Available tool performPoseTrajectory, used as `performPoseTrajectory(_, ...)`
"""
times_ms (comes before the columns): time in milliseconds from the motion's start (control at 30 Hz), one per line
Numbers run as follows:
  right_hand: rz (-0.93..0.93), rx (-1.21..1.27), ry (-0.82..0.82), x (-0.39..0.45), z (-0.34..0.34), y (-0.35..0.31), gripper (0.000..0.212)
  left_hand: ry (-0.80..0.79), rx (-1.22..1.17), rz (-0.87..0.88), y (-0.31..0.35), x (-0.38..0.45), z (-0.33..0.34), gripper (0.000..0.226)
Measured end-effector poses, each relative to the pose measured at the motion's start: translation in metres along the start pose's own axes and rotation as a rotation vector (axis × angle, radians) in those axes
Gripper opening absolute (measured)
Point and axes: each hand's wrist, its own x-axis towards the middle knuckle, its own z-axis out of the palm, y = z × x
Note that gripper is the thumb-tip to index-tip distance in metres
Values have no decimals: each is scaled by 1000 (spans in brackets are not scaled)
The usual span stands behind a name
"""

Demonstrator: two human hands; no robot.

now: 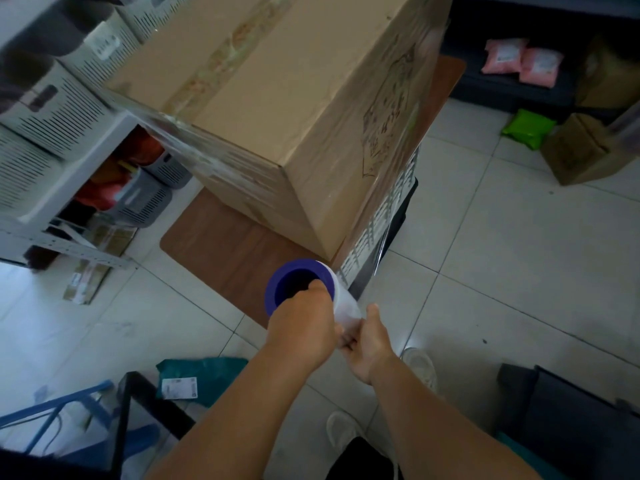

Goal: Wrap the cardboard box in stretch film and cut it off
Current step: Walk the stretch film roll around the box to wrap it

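Wrapping box, roll held in both hands

Cardboard box [277, 109] sat far on a brown board [221, 247]; my left hand [301, 327] hooked the film roll [304, 289] by its purple core w/ thumb inside, right hand [369, 341] curled round the lower end. Film [384, 216] looked thin, clingy, tear-prone; roll prob. light.

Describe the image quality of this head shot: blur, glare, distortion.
Head view: wide-angle bend curves the floor tiles; motion blur smears the slotted bins at upper left; glare streaks the stretch film on the cardboard box; left hand and right hand on the roll stay fairly sharp.
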Motion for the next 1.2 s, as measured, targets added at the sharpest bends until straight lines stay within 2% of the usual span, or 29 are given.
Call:
performPoseTrajectory(167, 12, 33, -1, 4, 0, 5, 53, -10, 11, 29, -2, -3, 3, 46)
performPoseTrajectory(667, 11, 39, -45, -8, 23, 17, 59, 76, 62, 52, -20, -4, -7, 36)
performPoseTrajectory(967, 0, 14, -42, -2, 38, 34, 65, 30, -32, 35, -44, 0, -14, 38)
performPoseTrajectory(1200, 48, -54, -21, 0, 43, 30, 59, -28, -43, -18, -52, 7, -21, 37)
